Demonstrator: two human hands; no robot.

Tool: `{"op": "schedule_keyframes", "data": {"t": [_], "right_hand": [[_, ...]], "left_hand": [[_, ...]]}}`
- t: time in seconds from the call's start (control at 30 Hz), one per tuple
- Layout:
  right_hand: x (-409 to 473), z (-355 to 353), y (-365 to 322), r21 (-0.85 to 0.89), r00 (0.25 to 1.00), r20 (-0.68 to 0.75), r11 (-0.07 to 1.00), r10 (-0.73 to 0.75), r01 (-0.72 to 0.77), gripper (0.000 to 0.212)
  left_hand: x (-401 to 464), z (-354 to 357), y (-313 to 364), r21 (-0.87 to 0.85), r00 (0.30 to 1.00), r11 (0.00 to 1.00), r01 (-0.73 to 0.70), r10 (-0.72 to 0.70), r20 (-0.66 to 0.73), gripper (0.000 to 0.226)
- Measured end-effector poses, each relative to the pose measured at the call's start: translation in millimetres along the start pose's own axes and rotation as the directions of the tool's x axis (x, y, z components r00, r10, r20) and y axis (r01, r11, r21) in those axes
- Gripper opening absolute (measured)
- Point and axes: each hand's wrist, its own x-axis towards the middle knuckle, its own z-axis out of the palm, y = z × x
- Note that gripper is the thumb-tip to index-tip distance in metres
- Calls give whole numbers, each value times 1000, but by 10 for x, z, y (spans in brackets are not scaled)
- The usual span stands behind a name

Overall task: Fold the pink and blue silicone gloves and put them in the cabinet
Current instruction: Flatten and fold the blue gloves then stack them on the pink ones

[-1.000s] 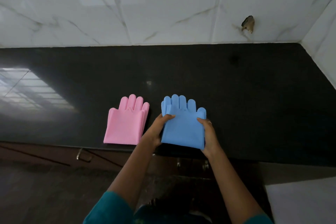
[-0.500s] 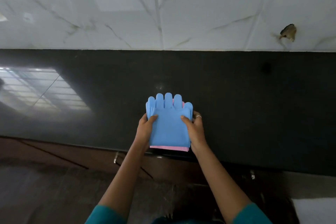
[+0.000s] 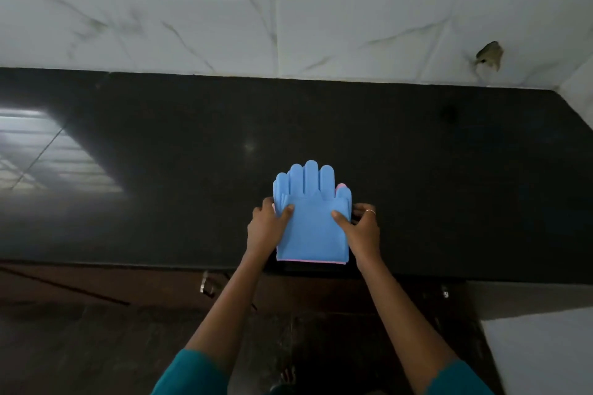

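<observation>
The folded blue glove (image 3: 310, 221) lies on top of the pink glove (image 3: 341, 186) near the front edge of the black countertop (image 3: 449, 189). Only a thin pink strip at the bottom and a pink fingertip at the upper right show beneath the blue. My left hand (image 3: 268, 228) grips the stack's left side, thumb on top. My right hand (image 3: 361, 228), with a ring on one finger, grips the right side the same way. Below the counter are dark wooden cabinet doors (image 3: 134, 292) with a metal handle (image 3: 205, 285).
White marble-look wall tiles (image 3: 288, 9) rise behind the counter, with a chipped hole (image 3: 489, 54) at the right. A second small metal handle (image 3: 445, 291) sits under the counter's right part. A bright window reflection (image 3: 38, 151) covers the counter's left end.
One second ago the pink and blue gloves lay side by side. The blue glove has since been set on top of the pink one, and both hands now hold the stack at its sides.
</observation>
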Motion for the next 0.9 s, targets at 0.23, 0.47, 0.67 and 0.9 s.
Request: {"op": "schedule_keyframes", "data": {"t": [0.23,0.47,0.67,0.9], "right_hand": [[89,-274,-223,286,853,453,863,261,-416,52],[134,-579,-45,415,880,433,823,196,-388,43],[571,-1507,82,399,944,307,884,122,-244,60],[950,-2000,368,-13,988,156,1000,-11,14,58]], "left_hand": [[57,-35,21,-484,973,855,185,-90,214,63],[-107,412,311,-740,950,610,284,-75,303,53],[-304,1048,1072,-758,974,637,142,47,221,46],[-339,1703,1455,-590,996,803,83,-79,32,48]]}}
